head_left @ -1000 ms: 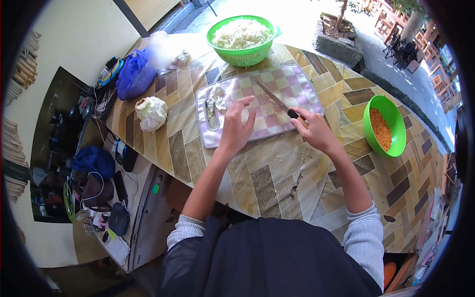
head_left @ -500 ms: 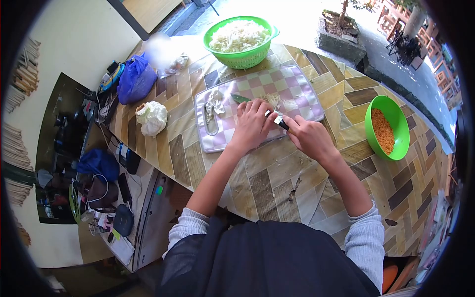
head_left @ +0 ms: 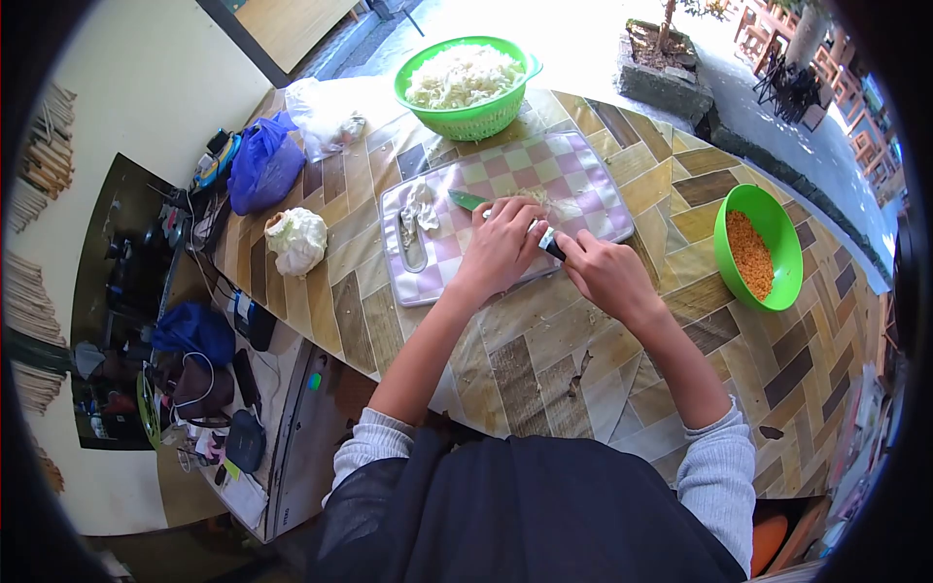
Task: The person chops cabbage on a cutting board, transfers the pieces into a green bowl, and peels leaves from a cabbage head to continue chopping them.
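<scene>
On the pink-and-white checkered cutting board [head_left: 525, 167] lies a knife [head_left: 466, 199], its blade pointing left and away from me. My right hand [head_left: 614, 275] is closed around its black handle. My left hand [head_left: 501, 243] is closed over the blade, fingers bent across it and partly hiding it. Finely chopped pale bits [head_left: 544, 204] sit just past the blade. Crumpled white pieces [head_left: 420, 207], of a kind I cannot make out, rest near the board's handle slot.
Behind the board stands a green colander [head_left: 466, 124] heaped with shredded white food. A green bowl [head_left: 785, 257] with orange crumbs is at right. On the left are a round white bundle [head_left: 296, 241], a blue bag [head_left: 264, 167] and a clear plastic bag [head_left: 316, 119].
The view has shifted slightly. Both hands stay on the knife in nearly the same place, with only a small shift of the blade.
</scene>
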`<state>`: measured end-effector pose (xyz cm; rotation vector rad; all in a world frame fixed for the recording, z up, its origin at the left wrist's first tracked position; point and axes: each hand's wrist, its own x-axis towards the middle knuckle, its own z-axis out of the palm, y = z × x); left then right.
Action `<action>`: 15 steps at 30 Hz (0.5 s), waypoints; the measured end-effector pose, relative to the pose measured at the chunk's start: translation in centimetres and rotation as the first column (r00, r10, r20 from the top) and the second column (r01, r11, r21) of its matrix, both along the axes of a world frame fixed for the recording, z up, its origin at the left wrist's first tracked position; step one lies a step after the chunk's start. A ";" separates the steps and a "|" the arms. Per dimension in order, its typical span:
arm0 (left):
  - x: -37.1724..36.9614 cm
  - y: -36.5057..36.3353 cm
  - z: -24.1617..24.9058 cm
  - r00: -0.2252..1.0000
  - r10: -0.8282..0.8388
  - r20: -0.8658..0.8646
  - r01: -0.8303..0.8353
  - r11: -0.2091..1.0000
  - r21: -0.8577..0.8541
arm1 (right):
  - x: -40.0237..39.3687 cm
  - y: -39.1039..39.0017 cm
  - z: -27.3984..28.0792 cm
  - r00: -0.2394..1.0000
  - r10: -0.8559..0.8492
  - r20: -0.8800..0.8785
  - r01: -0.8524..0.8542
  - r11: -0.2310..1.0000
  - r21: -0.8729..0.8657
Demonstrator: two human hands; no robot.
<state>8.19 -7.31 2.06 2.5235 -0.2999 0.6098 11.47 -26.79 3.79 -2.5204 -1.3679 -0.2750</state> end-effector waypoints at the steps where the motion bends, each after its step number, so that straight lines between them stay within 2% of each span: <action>1: 0.1 0.1 -0.4 0.992 0.007 0.123 -0.005 1.000 -0.021 | -0.1 0.0 0.1 1.000 -0.007 -0.005 0.007 1.000 0.003; 4: -0.6 0.8 1.0 1.000 -0.013 -0.014 0.011 0.997 -0.082 | 0.0 -0.2 0.5 1.000 -0.011 -0.021 0.011 1.000 0.016; 7: -1.1 1.5 1.0 0.983 -0.041 -0.178 0.044 0.999 0.008 | -0.2 -0.3 0.7 0.999 -0.012 -0.038 0.011 1.000 -0.015; 10: -1.1 1.5 -0.7 0.996 0.041 -0.081 -0.038 0.999 0.035 | -0.9 0.0 0.5 0.998 -0.007 -0.065 0.005 1.000 -0.030; 13: -1.2 1.9 -0.6 0.991 0.099 0.087 -0.101 0.995 0.016 | -1.1 0.4 0.5 0.993 -0.005 -0.121 0.005 1.000 0.003; 15: -1.5 3.2 -0.1 0.988 0.139 0.070 -0.135 0.989 -0.062 | -1.3 0.5 0.6 0.982 -0.001 -0.191 0.011 0.999 0.050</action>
